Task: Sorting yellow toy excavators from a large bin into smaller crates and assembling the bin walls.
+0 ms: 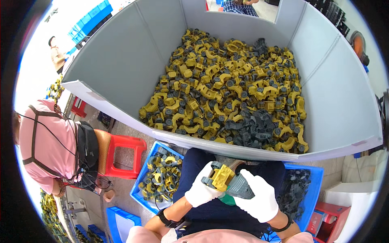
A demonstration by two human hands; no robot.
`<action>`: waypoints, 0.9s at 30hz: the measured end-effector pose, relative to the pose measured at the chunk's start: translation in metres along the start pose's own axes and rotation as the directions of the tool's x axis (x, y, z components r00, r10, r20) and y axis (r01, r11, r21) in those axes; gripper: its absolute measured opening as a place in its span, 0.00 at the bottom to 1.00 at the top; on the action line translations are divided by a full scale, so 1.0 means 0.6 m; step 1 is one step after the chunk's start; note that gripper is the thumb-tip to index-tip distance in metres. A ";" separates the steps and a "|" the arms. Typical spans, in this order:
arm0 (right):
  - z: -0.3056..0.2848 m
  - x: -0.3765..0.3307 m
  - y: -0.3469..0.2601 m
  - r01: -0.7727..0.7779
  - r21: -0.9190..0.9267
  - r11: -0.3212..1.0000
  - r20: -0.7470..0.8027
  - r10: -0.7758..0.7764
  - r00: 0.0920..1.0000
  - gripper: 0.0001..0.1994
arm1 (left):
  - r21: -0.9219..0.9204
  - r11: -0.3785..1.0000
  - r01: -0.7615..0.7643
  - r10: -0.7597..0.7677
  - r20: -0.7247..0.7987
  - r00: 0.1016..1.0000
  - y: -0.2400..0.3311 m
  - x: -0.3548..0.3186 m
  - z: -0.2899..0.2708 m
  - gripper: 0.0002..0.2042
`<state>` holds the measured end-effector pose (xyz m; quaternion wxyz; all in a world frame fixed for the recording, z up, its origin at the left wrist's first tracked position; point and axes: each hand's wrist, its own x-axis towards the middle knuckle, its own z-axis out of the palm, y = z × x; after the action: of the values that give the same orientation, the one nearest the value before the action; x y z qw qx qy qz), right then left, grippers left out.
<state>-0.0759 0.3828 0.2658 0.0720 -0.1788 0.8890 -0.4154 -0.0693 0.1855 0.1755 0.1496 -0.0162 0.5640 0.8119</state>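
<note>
Both half-curled: L grip (201,192) w/ yel. toy (222,178), R grip (260,198) gry. pt. (242,188)

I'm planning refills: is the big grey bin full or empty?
Partly full: yellow and dark-grey vehicle parts lie heaped inside the bin, with bare wall showing above.

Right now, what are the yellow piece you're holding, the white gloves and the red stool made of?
The yellow piece looks like hard plastic, fairly matte, with moulded hollows. The white gloves look like soft, dull cloth: they fit closely, but any weave is too small to see. The red stool seems plastic too: smooth, evenly coloured, rounded corners.
</note>
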 end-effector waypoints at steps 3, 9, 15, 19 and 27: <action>0.004 -0.003 0.006 -0.021 0.048 0.999 0.021 0.020 1.000 0.34 | 0.072 0.997 0.008 -0.008 -0.004 1.000 -0.009 0.004 -0.007 0.27; 0.002 -0.003 0.003 0.046 -0.005 0.999 0.010 -0.046 0.999 0.35 | 0.139 0.990 -0.035 0.032 0.020 0.999 -0.021 0.004 -0.006 0.27; 0.024 -0.020 0.009 0.086 0.002 0.996 -0.028 -0.086 0.996 0.37 | 0.451 0.885 -0.116 0.128 0.005 0.992 -0.004 -0.002 0.015 0.21; 0.026 -0.024 0.008 0.082 0.017 0.996 -0.016 -0.082 0.997 0.39 | 0.471 0.869 -0.151 0.137 0.063 0.989 0.019 0.003 0.019 0.21; 0.025 -0.024 0.016 0.055 0.036 0.998 0.055 -0.057 0.997 0.40 | 0.242 0.967 0.085 -0.113 0.104 0.988 -0.014 -0.015 0.007 0.29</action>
<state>-0.0609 0.3830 0.2485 0.0883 -0.2141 0.8740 -0.4272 -0.0576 0.1900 0.1710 0.2234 0.0212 0.6458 0.7298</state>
